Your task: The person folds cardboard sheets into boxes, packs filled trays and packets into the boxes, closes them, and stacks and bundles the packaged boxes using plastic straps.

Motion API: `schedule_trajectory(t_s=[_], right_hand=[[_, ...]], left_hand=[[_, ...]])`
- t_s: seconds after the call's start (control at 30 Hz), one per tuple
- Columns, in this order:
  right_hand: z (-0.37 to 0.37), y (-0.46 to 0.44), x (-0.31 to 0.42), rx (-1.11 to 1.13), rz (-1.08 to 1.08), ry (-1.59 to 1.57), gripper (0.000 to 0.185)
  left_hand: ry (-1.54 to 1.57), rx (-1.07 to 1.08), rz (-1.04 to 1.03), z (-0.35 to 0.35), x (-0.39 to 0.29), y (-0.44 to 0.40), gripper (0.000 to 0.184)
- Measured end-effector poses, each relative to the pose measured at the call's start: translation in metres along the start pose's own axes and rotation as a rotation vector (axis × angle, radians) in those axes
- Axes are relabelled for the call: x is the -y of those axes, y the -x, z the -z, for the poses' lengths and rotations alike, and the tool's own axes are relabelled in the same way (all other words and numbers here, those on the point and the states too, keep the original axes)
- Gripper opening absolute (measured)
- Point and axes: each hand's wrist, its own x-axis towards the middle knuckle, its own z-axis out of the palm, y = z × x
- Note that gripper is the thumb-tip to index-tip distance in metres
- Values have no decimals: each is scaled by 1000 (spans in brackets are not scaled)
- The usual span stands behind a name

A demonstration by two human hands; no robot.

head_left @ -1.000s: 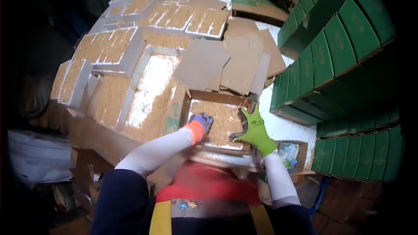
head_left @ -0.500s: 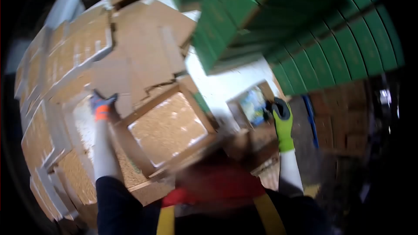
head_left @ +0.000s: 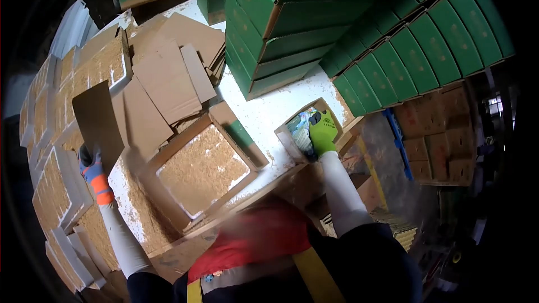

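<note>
The left arm (head_left: 120, 235), white-sleeved below the elbow and dark-sleeved above, is extended forward and outward to the left. The left hand (head_left: 92, 168), gloved in blue-grey with an orange cuff (head_left: 102, 189), is held with its dark-tipped fingers (head_left: 85, 155) pinched together. The right arm (head_left: 342, 196), similarly sleeved, is stretched forward. The right hand (head_left: 323, 129), gloved in lime green, is turned back upward, dark-tipped fingers bent; their closure cannot be determined.

Dark lettering (head_left: 329, 124) on green glove (head_left: 323, 134), too small to read
</note>
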Motion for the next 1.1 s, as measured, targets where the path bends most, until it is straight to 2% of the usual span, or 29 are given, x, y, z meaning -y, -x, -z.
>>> schedule_trajectory(t_s=[0.03, 0.07, 0.13, 0.17, 0.2, 0.27, 0.3, 0.33, 0.4, 0.43, 0.47, 0.5, 0.53, 0.57, 0.6, 0.63, 0.67, 0.7, 0.73, 0.77, 0.8, 0.87, 0.93, 0.97, 1.0, 1.03, 1.1], right_hand=[[-3, 1, 1, -63, -154, -199, 32], [9, -6, 5, -75, -128, -203, 32], [36, -6, 10, 227, -9, -90, 34], [37, -1, 8, 141, 21, -168, 41], [35, 7, 12, 19, 27, -63, 46], [8, 19, 9, -124, 105, 12, 47], [6, 13, 7, -33, 61, -82, 52], [5, 11, 3, -39, 64, -83, 52], [16, 7, 7, 27, 23, -161, 43], [22, 11, 8, -85, -84, -218, 37], [36, 15, 5, -118, -58, -348, 34], [-10, -5, -32, -146, -110, -691, 28], [5, -5, -27, -70, -145, -1039, 21], [23, -4, -20, -8, -213, -1381, 19], [94, 24, 36, -36, -110, -1458, 19], [119, 37, 68, -103, 231, -1283, 22], [126, 50, 98, -152, 576, -1111, 25], [121, 68, 130, 24, 710, -1163, 29], [114, 86, 158, 193, 845, -1205, 33], [109, 101, 174, -44, 1139, -690, 46], [82, 107, 177, 3, 1119, -634, 51], [107, 103, 170, 39, 1030, -866, 39], [102, 97, 147, 121, 631, -1142, 24], [105, 88, 133, 76, 665, -1078, 21], [110, 80, 125, 24, 701, -1018, 18], [118, 79, 123, 37, 715, -1011, 18], [135, 73, 126, 247, 744, -995, 20]], left_hand=[[-56, -35, -39, 4, -12, 7, 45], [-107, -87, -81, 4, -21, 14, 43], [-99, -120, -123, 7, -45, 38, 41], [-113, -84, -208, 6, -70, 52, 39], [-127, -45, -291, 4, -96, 66, 37], [-152, -7, -288, 3, -126, 87, 33], [-95, -1, -244, 2, -130, 93, 31], [-43, 8, -195, 2, -135, 100, 29], [-86, 11, -228, 2, -147, 110, 27], [-136, 21, -256, 5, -154, 115, 25], [-186, 32, -282, 7, -162, 120, 24], [-251, 22, -314, 9, -178, 126, 24], [-258, 9, -303, 14, -176, 129, 24], [-303, 15, -381, 18, -173, 133, 29], [-283, 10, -445, 12, -193, 144, 36], [-263, 7, -509, 7, -215, 155, 44], [-436, 76, -480, -4, -238, 168, 54], [-568, 122, -660, -17, -268, 181, 56], [-595, 293, -725, -25, -284, 192, 56], [-634, 528, -713, -37, -280, 204, 58], [-666, 628, -831, -50, -287, 217, 52], [-778, 814, -832, -91, -259, 244, 41], [-630, 917, -727, -108, -224, 250, 42], [-678, 1076, -682, -116, -203, 250, 37], [-629, 1261, -497, -120, -200, 245, 35], [-571, 1173, -508, -113, -197, 248, 36], [-407, 934, -500, -85, -213, 243, 42]])
